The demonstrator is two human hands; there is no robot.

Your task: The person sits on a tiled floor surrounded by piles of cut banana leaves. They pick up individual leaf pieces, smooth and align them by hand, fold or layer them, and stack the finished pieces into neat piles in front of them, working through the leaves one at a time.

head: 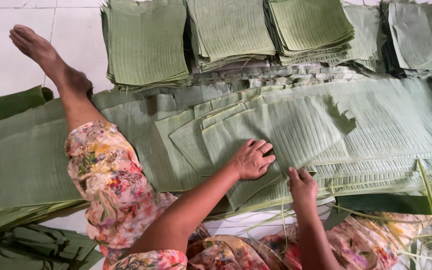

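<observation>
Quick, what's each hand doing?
Left hand: flat and open, pressing the leaf sheet.
Right hand: fingers curled at the sheet's edge; grip cannot be told.

Beyond my work, 5 neat stacks of cut, squared pale-green banana-leaf sheets [148, 45] line the far edge of the white tiled floor [6, 60]. My bare foot [36, 47] stretches out onto those tiles, my leg clad in floral-print pink fabric [108, 175]. A folded dark-green leaf [13, 102] lies near the foot; rolled dark-green leaf scraps [31, 245] gather at lower left.
</observation>
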